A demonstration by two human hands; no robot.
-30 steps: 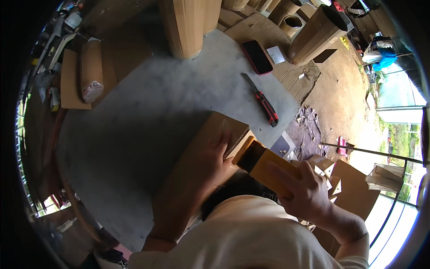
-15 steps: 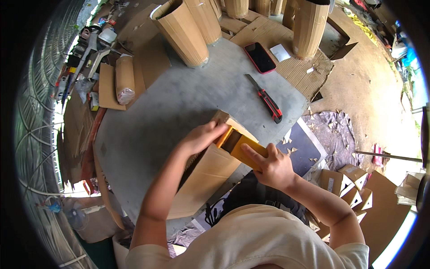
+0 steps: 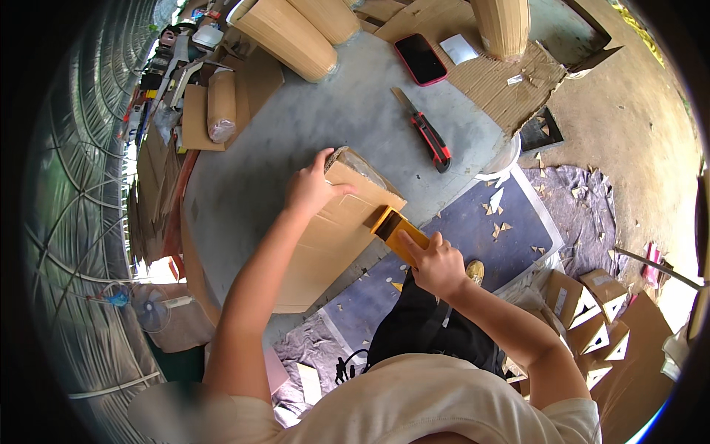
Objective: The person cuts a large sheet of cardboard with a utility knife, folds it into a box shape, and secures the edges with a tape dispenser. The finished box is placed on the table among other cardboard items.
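Observation:
A long, flattish brown cardboard box (image 3: 325,240) leans at a slant on the grey table, with its narrow top end toward the far side. Something shiny, like clear tape, covers that end. My left hand (image 3: 312,186) grips its upper left corner, fingers over the edge and thumb on the broad face. In my right hand (image 3: 440,266) is a yellow box-shaped tool (image 3: 401,235) with a dark hollow at its end. The tool's end is at the box's right edge; I cannot tell whether they touch. A red and black utility knife (image 3: 429,137) lies beyond, blade out.
A phone (image 3: 421,59) and a white square (image 3: 458,49) lie at the table's far side. Cardboard tubes (image 3: 285,37) stand at the back. Cardboard scraps litter the dark mat (image 3: 481,222) on the floor. Small boxes (image 3: 573,300) are stacked at right; a fan (image 3: 151,309) is at left.
The box has turned its broad face up, and its dark opening no longer shows. My left hand has moved up to its corner, away from the yellow tool. The tool stays in my right hand.

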